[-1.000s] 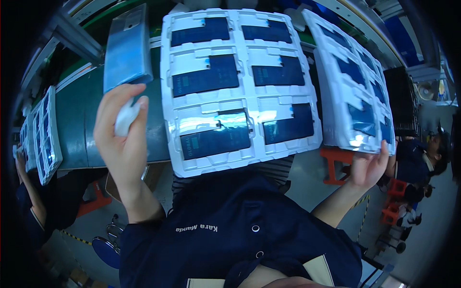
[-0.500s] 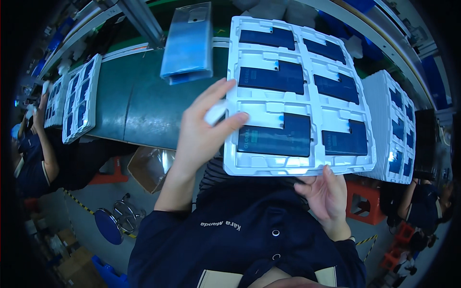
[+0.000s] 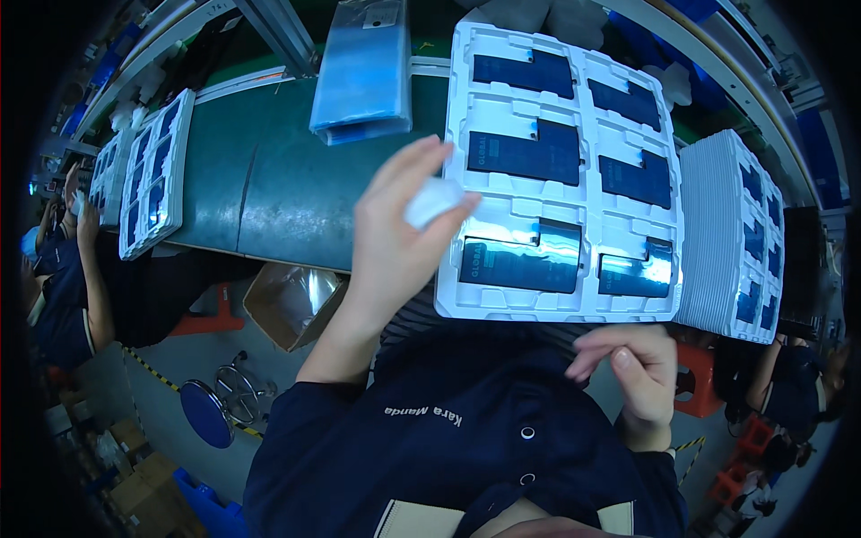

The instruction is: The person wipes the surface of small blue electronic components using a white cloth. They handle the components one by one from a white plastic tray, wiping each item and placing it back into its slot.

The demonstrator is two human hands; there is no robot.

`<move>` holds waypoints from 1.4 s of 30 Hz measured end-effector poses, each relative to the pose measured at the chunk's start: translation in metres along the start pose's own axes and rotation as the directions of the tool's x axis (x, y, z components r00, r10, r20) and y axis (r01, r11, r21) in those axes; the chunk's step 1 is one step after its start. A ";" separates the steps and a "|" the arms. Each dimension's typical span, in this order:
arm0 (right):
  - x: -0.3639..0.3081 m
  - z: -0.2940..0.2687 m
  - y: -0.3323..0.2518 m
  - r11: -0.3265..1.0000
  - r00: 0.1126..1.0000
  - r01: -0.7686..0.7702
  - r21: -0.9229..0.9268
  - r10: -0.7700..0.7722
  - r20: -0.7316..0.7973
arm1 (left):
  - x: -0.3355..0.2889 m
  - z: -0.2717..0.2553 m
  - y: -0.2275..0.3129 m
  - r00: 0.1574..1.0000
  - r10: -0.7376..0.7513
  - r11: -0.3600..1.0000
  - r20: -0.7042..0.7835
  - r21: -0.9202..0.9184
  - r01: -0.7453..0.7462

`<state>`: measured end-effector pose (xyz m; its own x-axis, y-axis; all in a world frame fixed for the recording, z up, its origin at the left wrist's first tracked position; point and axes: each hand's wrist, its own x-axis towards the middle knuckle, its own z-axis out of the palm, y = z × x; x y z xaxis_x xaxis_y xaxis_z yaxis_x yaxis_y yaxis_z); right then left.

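While your left hand (image 3: 391,235) grips the wad (image 3: 432,203) at the tray (image 3: 529,306) edge, steady the tray with your right hand (image 3: 639,369), empty and loosely curled just below.

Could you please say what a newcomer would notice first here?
The white tray of six dark battery-like packs, right of centre, probably catches the eye first. Beside its left edge, the left hand holds a white wad; to its right stands a tray stack.
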<state>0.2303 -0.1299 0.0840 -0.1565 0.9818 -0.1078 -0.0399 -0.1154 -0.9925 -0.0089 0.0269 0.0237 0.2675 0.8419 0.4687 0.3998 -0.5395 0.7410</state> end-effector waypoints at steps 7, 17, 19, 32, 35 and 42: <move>0.080 0.053 -0.001 0.956 0.955 0.289 -0.051 -0.292 -0.053 | -0.001 -0.022 0.053 0.965 -0.249 0.191 -0.084 -0.981 -0.036; 0.096 0.060 0.017 0.882 0.857 0.407 -0.236 -0.459 -0.236 | -0.014 0.001 0.053 0.918 -0.395 0.390 0.032 -0.899 0.199; 0.098 0.056 0.014 0.763 0.809 0.417 -0.494 -0.559 -0.181 | -0.016 0.002 0.047 0.920 -0.389 0.373 0.039 -0.907 0.196; 0.088 0.000 0.023 0.932 0.825 0.360 -0.041 -0.338 -0.453 | 0.000 -0.022 0.042 0.945 0.018 0.999 0.327 0.039 -0.032; 0.085 -0.002 0.024 0.942 0.831 0.328 -0.066 -0.321 -0.454 | -0.003 -0.022 0.055 0.892 -0.076 0.988 0.446 0.155 0.007; 0.086 -0.011 0.027 0.922 0.786 0.362 -0.138 -0.381 -0.486 | 0.004 -0.020 0.058 0.875 -0.122 0.981 0.468 0.193 0.033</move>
<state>0.2267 -0.0465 0.0471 0.3722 0.8892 0.2659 0.0428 0.2697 -0.9620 -0.0021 -0.0012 0.0780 0.5960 0.7974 0.0945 0.5700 -0.5030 0.6497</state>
